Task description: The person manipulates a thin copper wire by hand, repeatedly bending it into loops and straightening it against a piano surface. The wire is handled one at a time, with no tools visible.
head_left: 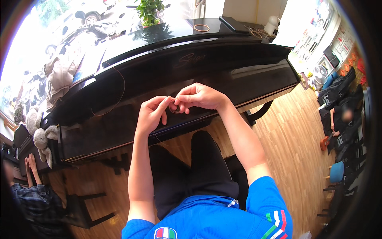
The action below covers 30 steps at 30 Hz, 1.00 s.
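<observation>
In front of the closed black piano (254, 59), my two hands meet fingertip to fingertip. Thumb and fingers of my left hand (152, 113) pinch a thin coppery string (124, 81). My right hand (202, 96) pinches the same string beside it, and small loops of it show under the right fingers. One long stretch bows out to the left across the piano's front, and a thin strand hangs below my left hand. The exact point of the pinch is hidden by my fingers.
On the piano top are a potted plant (149, 14), a coiled ring of string (201, 27) and a dark flat case (234, 24). A plush rabbit (40, 137) hangs at the left end. One person sits lower left; another, at far right, is near a small ukulele-like instrument (324, 143).
</observation>
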{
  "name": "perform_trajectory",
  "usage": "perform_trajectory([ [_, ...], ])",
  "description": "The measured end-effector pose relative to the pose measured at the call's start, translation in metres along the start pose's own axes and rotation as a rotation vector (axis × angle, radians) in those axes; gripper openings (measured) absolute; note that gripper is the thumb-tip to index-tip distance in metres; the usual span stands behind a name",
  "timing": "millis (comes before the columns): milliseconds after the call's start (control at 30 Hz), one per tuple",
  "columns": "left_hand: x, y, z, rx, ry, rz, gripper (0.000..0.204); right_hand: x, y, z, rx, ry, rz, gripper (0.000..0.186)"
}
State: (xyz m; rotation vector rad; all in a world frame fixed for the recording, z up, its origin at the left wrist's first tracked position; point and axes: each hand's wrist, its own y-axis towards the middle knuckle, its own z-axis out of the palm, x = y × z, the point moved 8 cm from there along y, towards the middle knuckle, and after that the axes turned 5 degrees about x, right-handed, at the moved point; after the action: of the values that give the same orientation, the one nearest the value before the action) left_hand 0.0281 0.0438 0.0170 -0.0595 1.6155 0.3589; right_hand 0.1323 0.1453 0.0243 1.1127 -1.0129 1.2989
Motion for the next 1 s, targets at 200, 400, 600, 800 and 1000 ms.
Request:
perform_trajectory([
  [200, 0.006, 0.002, -0.01, -0.049, -0.036, -0.034, 0.025, 0.002, 0.005, -0.01, -0.195, -0.196, -0.083, 0.028],
  [400, 0.001, 0.004, -0.01, -0.119, 0.055, -0.006, 0.024, 0.002, 0.003, -0.01, -0.149, -0.345, -0.056, 0.034],
  [600, -0.002, 0.002, -0.007, -0.068, 0.048, 0.005, 0.025, -0.007, 0.003, -0.008, 0.032, -0.007, -0.11, 0.04],
  [800, -0.001, 0.002, -0.003, -0.022, 0.072, 0.059, 0.023, -0.002, 0.001, -0.011, -0.04, -0.221, -0.11, 0.031],
  [1000, 0.001, 0.001, -0.007, -0.108, 0.105, 0.011, 0.022, -0.003, -0.007, -0.004, -0.33, -0.304, -0.142, 0.018],
])
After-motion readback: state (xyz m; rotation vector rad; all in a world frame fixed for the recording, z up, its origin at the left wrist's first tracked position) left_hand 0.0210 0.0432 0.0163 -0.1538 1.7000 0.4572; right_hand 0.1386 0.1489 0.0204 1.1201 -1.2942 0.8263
